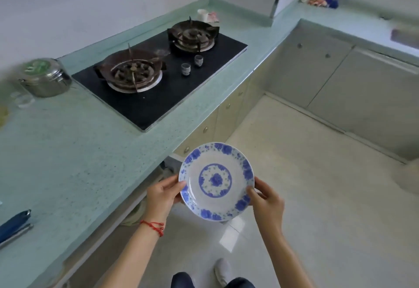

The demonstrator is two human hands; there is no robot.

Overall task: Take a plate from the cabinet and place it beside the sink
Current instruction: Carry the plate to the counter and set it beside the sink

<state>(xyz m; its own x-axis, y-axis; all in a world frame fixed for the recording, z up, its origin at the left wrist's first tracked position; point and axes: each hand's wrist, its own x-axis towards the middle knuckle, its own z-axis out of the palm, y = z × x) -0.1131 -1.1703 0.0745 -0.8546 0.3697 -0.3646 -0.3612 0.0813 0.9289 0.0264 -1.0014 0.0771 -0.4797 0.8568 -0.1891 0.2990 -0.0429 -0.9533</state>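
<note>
At the far left edge, around 8 o'clock, a blue-handled utensil [14,225] lies on the pale green worktop [68,151]. Higher up, toward 10 o'clock, a lidded steel pot [44,76] stands on the same surface, just left of the black gas hob [158,97]. The hob carries two burners: the near burner [131,72] by the pot and the far burner [192,36] toward 12 o'clock, with two small knobs [191,65] between them and the hob's front edge. A white cup [203,15] sits behind the far burner against the wall.

Low in the view, near 6 o'clock, the left hand [164,193], with a red string bracelet [154,225] on its wrist, is clamped on the left rim of the plate [216,181], thumb on top and fingers beneath. The plate is white with blue flowers around its rim and centre, held face up over the tiled floor [317,208], just right of the worktop's front edge and not resting on anything. The right hand [266,199] is closed on the plate's right rim in the same way. Toward 3 o'clock, grey cabinet doors [340,79] run along the far side.
</note>
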